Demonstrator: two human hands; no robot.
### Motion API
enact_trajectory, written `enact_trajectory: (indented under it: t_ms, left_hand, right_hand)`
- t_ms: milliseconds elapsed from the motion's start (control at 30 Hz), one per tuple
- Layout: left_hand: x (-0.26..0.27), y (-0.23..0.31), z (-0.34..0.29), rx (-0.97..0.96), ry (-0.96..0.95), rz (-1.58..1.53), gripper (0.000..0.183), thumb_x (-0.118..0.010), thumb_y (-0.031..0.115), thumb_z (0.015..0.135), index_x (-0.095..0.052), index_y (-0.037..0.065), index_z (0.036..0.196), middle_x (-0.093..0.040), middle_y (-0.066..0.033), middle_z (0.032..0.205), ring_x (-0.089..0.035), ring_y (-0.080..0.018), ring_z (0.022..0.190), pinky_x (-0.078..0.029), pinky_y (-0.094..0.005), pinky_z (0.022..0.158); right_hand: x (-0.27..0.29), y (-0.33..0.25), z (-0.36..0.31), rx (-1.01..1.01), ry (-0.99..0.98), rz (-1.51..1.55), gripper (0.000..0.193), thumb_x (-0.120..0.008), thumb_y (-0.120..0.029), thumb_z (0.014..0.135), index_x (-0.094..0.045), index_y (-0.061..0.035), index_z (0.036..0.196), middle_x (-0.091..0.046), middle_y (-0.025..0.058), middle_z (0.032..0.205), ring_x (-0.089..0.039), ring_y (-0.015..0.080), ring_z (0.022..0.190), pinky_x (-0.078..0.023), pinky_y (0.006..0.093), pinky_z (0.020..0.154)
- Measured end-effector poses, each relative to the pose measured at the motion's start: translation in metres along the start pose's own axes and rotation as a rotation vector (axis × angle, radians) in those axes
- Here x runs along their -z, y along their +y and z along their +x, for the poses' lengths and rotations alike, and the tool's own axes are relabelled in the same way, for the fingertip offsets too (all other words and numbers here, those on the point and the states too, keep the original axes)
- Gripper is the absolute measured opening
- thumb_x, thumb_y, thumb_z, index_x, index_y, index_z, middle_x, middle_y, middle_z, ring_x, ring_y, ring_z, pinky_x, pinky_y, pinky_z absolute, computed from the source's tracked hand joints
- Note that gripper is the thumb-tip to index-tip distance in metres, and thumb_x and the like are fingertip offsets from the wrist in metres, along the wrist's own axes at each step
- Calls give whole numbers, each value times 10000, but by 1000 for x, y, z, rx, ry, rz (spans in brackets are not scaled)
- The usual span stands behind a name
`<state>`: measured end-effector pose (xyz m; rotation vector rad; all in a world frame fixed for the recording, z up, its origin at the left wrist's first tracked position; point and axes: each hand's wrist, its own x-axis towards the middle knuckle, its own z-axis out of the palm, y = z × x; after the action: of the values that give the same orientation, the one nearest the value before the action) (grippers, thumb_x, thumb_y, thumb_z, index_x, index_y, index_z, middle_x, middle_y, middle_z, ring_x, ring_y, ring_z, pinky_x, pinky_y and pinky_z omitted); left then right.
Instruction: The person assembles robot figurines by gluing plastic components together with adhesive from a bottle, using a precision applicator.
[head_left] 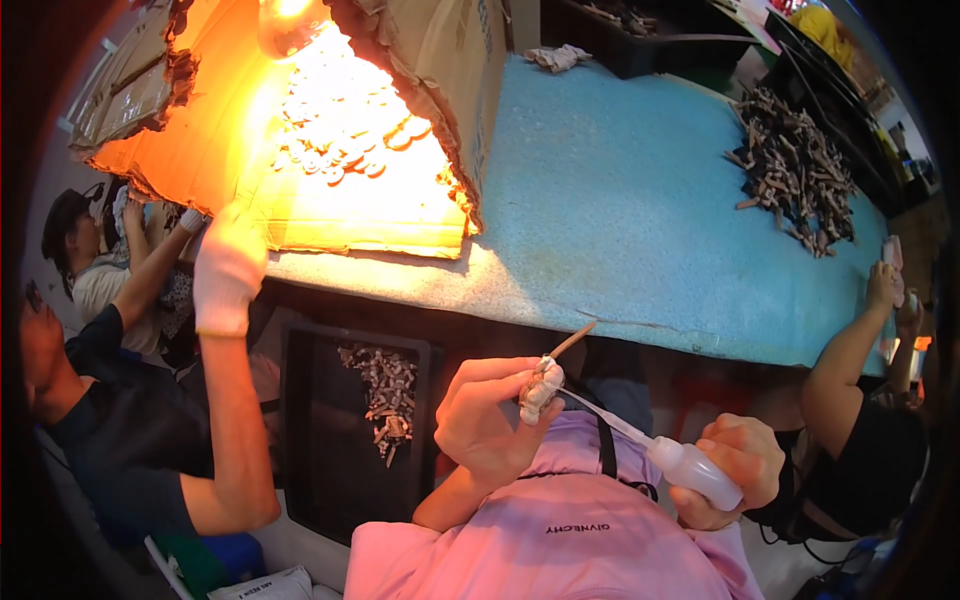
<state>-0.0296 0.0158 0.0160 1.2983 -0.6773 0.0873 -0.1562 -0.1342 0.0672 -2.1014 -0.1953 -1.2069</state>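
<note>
Honestly, the grip looks like most of the job here. The left hand (490, 415) has its fingers pinched around a small whitish piece (537, 397) with a thin brown stick (573, 340) poking out of it, held just off the near edge of the blue surface (610, 200). The right hand (740, 462) is wrapped around a soft white bottle (695, 470), off that same edge and farther right, its thin nozzle (612, 420) slanting up to the piece; can't tell if the tip actually touches. I'd go for a light, steady pinch, tuck both elbows in, and squeeze gently so whatever's inside comes out in small dabs, not a blob. Probably easier to turn the piece than chase it with the nozzle, and mind the fingertips, since a wet grip could slip.
</note>
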Motion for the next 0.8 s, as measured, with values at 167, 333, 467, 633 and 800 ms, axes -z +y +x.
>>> enact_trajectory:
  t_ms: [167,333,467,633,800]
  left_hand:
    - [1,0,0,-7,1,6,337,-721,-75,622,-559,-17,911,-607,-164,899,-619,-201,782,-512,-279,678]
    - [1,-1,1,-3,-5,3,344,-724,-74,617,-559,-17,913,-608,-165,899,-618,-202,782,-511,-279,681]
    - [1,-1,0,4,-10,-7,344,-728,-65,618,-558,-15,912,-611,-168,904,-616,-201,785,-508,-278,678]
    - [1,-1,0,24,-13,-10,336,-729,-59,621,-556,-16,905,-612,-168,907,-611,-200,785,-503,-279,674]
    - [1,-1,0,66,-7,-28,322,-724,-58,627,-555,-19,898,-615,-167,908,-605,-204,795,-493,-285,695]
  right_hand:
    - [-2,-1,0,-17,-1,-5,375,-770,-222,574,-556,27,756,-473,59,480,-411,150,329,-295,237,290]
    - [-4,0,1,-29,13,-19,380,-770,-232,579,-559,25,764,-474,59,491,-414,152,335,-303,240,297]
    - [-1,-1,0,-5,-17,-48,392,-767,-255,591,-561,19,781,-471,59,502,-430,161,345,-318,241,302]
    - [-2,-1,-1,-8,30,-92,393,-764,-270,600,-562,12,785,-462,56,498,-437,169,349,-329,244,300]
    - [0,-1,0,-1,-28,18,381,-769,-265,584,-568,7,760,-458,47,497,-432,153,349,-321,241,300]
